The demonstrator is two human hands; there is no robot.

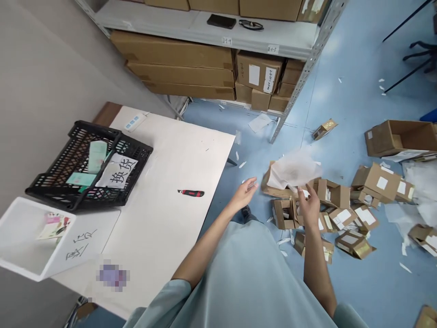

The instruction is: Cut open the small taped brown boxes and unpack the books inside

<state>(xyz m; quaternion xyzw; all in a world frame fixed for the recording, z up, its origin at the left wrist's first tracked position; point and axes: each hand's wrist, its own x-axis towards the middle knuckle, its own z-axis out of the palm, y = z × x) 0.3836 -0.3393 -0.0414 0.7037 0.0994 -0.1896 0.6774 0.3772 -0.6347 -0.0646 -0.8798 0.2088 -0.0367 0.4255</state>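
My left hand (245, 193) is held out over the blue floor just past the white table's right edge, fingers apart and holding nothing. My right hand (309, 207) is raised beside it, fingers loosely spread, with nothing clearly in it. Between and just beyond both hands is a brown cardboard box (273, 187) with crumpled white paper (293, 171) spilling from it; neither hand clearly grips it. It lies at the near edge of a heap of small opened cardboard boxes (341, 214) on the floor.
A red-and-black utility knife (191, 193) lies on the white table (170, 150). A black crate (134, 175) with packets and a white bin (20, 269) stand at its left. A metal shelf (211, 34) stacked with cartons is behind. More boxes (392, 136) and paper scraps litter the floor.
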